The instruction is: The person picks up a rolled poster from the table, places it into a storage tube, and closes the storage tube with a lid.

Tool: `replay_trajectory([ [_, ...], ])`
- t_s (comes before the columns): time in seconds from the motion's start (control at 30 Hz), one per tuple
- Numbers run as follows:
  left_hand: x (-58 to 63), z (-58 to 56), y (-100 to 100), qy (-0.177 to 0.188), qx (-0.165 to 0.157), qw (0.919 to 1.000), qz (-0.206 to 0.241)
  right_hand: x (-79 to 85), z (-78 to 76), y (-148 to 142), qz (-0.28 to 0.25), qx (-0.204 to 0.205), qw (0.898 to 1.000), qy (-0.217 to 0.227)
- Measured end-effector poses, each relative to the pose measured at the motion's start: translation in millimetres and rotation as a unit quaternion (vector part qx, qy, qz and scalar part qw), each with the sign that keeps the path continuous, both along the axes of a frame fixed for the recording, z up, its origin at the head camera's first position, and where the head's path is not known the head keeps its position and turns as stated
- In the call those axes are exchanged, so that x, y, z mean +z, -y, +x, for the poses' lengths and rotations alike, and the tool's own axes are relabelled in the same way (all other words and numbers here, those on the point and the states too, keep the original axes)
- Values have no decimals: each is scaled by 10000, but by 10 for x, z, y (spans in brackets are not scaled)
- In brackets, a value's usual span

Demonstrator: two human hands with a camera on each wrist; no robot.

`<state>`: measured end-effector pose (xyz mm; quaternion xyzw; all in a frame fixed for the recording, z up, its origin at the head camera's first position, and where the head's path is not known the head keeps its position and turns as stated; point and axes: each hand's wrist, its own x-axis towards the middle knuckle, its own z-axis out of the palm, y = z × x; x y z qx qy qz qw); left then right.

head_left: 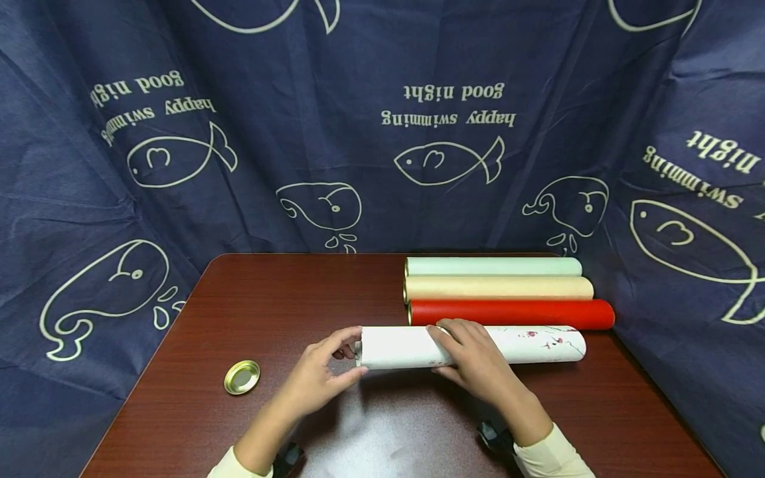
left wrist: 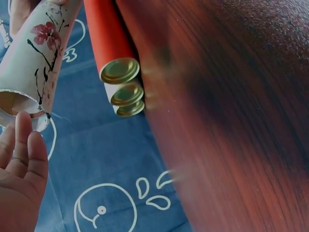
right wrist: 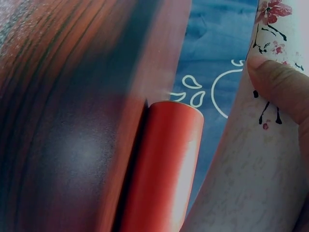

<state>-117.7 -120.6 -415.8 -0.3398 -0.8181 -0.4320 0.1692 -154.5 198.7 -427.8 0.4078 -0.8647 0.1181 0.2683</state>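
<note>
A white cardboard tube (head_left: 394, 347) with a pink blossom and dark branch print lies crosswise between the hands in the head view. My right hand (head_left: 475, 362) grips it around the middle, and its thumb (right wrist: 277, 82) presses on the printed side in the right wrist view. At the tube's left end my left hand (head_left: 323, 368) holds the rim between thumb and index finger. The other left fingers (left wrist: 24, 145) point at the uncapped mouth, where a pale layer shows inside. A gold metal lid (head_left: 242, 377) sits on the table left of the left hand.
Behind the white tube lie a red tube (head_left: 510, 313), a cream tube (head_left: 499, 289) and a pale green tube (head_left: 493, 267), side by side with gold caps on their left ends. The brown wooden table (head_left: 287, 292) meets a dark blue printed curtain (head_left: 358, 133) at the back.
</note>
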Motion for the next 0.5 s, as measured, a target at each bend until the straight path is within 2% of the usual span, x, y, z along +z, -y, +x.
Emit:
replay_trajectory([
  [0.13,10,10,39,-44,94,9999,-19,-18,6,-6,-25,7,10000,21],
  [0.3,27,-2,200,-216,265,9993,-149,-41,2,-21,-65,-6,10000,13],
  [0.43,19,-25,407,-351,613,9966,-435,-51,-4,-32,-81,-9,10000,33],
  [0.5,4,-36,527,-295,810,9944,-605,-52,-3,-35,-72,-21,9999,68],
])
